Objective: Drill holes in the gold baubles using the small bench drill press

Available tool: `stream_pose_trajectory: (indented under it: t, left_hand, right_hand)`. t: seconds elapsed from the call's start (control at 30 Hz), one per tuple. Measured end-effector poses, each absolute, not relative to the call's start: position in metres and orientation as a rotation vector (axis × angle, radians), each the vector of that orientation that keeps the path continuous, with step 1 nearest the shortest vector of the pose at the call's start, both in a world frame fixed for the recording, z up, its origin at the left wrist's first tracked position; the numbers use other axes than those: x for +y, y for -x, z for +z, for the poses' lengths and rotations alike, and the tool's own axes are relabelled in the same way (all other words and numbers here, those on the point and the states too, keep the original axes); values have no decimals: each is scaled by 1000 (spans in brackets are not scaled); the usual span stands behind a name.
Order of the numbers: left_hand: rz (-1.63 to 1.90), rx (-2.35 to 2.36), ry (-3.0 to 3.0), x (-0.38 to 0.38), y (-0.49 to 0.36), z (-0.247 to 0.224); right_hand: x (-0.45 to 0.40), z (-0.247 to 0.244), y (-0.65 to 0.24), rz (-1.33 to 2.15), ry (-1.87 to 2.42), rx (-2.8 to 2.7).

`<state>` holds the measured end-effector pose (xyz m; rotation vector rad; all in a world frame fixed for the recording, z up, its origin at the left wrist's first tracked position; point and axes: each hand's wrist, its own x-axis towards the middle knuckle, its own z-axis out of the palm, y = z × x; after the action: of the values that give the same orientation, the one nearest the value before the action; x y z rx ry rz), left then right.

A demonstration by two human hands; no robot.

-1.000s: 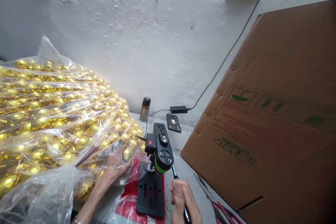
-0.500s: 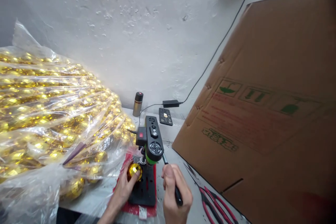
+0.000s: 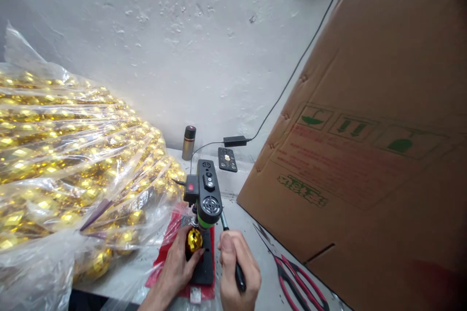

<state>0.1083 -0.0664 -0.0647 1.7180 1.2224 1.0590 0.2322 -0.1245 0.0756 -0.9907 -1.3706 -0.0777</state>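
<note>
My left hand [image 3: 178, 263] is closed around a shiny gold faceted ball [image 3: 195, 240], fingers behind it and thumb in front. The ball is just below the metal spindle of a small bench drill press [image 3: 210, 193], over its black base plate [image 3: 204, 272]; I cannot tell whether the spindle touches it. My right hand [image 3: 239, 267] is wrapped round the black grip of the press's lever handle [image 3: 240, 278], whose metal rod runs up to the machine's right side. Under the base lies a red plastic sheet [image 3: 160, 265].
A big clear bag [image 3: 87, 155] full of gold balls fills the left side. At right leans a cardboard box [image 3: 350, 165], with red-handled scissors [image 3: 299, 282] before it. Behind the press are a bottle [image 3: 188, 144], a power adapter [image 3: 235, 141] and a dark phone-like slab [image 3: 227, 159].
My left hand has shifted the ball a little to the right, in under the spindle. My right hand stays on the lever. The whole view has moved slightly.
</note>
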Motion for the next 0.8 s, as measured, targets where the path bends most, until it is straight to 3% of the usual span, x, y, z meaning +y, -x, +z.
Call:
stream_pose_trajectory:
  t: [0.47, 0.8]
  left_hand:
    - [1008, 1207, -1777, -70, -119, -61]
    - [994, 1240, -1812, -70, -119, -68]
  right_hand:
    - [-131, 57, -212, 107, 1042, -1105]
    - [-132, 35, -199, 43, 1071, -979]
